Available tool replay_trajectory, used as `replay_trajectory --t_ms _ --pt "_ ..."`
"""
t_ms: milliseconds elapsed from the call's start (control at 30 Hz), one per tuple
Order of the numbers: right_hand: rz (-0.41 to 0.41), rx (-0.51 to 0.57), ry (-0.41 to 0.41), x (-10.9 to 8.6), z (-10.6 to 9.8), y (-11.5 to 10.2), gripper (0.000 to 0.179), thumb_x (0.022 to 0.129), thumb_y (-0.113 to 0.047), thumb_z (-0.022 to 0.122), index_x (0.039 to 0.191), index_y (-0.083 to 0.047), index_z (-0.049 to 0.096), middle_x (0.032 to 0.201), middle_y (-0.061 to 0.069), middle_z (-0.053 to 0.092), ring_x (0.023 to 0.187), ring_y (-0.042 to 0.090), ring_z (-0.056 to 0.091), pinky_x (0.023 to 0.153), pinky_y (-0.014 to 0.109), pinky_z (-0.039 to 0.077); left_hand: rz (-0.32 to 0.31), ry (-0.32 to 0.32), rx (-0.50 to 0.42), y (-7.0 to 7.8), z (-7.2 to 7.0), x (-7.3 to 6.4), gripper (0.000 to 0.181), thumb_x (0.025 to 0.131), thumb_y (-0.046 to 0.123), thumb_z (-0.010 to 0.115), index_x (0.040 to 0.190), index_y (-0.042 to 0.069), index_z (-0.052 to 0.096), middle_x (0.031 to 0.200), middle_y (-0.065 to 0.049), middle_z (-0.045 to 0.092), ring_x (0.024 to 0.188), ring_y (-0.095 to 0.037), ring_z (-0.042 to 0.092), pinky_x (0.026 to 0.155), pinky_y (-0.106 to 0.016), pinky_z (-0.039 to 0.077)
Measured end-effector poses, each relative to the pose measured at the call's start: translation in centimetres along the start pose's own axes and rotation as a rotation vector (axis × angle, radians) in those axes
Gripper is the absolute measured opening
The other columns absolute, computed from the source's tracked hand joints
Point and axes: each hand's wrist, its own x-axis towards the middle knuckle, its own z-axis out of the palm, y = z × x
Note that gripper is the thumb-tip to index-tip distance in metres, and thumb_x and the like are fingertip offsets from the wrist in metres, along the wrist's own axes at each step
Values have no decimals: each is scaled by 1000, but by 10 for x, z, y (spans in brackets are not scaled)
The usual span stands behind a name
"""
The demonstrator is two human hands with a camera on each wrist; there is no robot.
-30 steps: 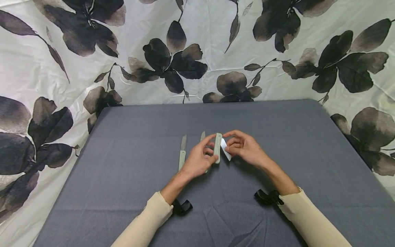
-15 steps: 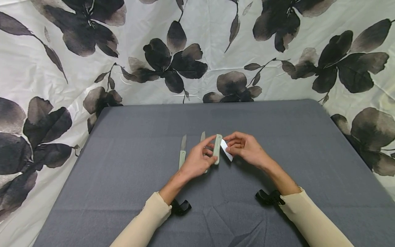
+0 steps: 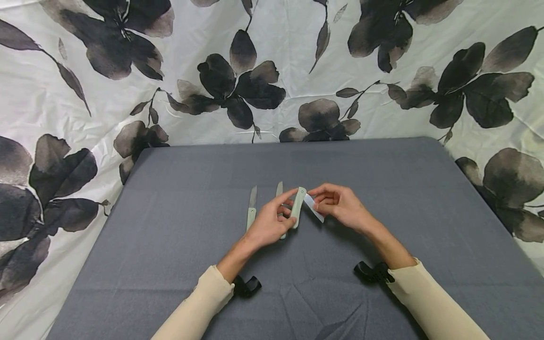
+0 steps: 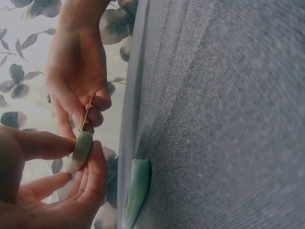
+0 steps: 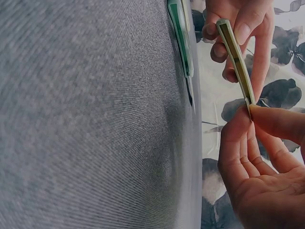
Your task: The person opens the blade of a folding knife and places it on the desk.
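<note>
A folding knife with a pale green handle (image 3: 299, 208) is held up above the table, its blade (image 3: 315, 210) angled partway out of the handle. My left hand (image 3: 267, 224) grips the handle between thumb and fingers. The blade is pinched by the thumb and fingers of my right hand (image 3: 343, 208). In the right wrist view the handle's slotted side (image 5: 236, 59) faces the camera. Left of the held knife, a matching knife (image 3: 251, 216) lies unfolded on the table. A second unfolded knife (image 3: 279, 188) lies beside it, partly hidden behind my left hand.
Grey cloth covers the table (image 3: 191, 179), with creases near the front. A white floral curtain (image 3: 297, 71) hangs behind the far edge. Black wrist mounts (image 3: 247, 287) sit at both sleeve cuffs.
The held knife's handle has tilted, its lower end moving left. The blade has swung a little further right, widening the angle between them. The knives on the table stay put.
</note>
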Motion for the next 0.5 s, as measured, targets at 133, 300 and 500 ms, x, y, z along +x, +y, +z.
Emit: replay_trajectory --t_ms 133,300,500 --pt "-3 -1 -5 -1 -1 0 32 99 -5 68 131 -4 67 109 22 70 82 13 71 73 35 61 2 -12 16 0 -1 -1 72 94 -7 63 159 16 44 133 -20 59 91 -16 65 67 -21 53" --pt "-10 -19 -7 -3 -1 1 32 99 -5 68 131 -4 67 107 21 70 80 13 70 71 36 60 -8 -32 21 0 -1 -2 72 94 -6 62 160 17 44 131 -20 58 85 -15 64 65 -22 52" --pt "-24 -32 -2 -3 -2 2 32 99 -6 68 131 -3 68 106 21 71 79 14 70 69 37 59 -4 -41 27 0 -3 -3 72 95 -5 61 160 18 43 132 -19 58 83 -16 65 64 -25 53"
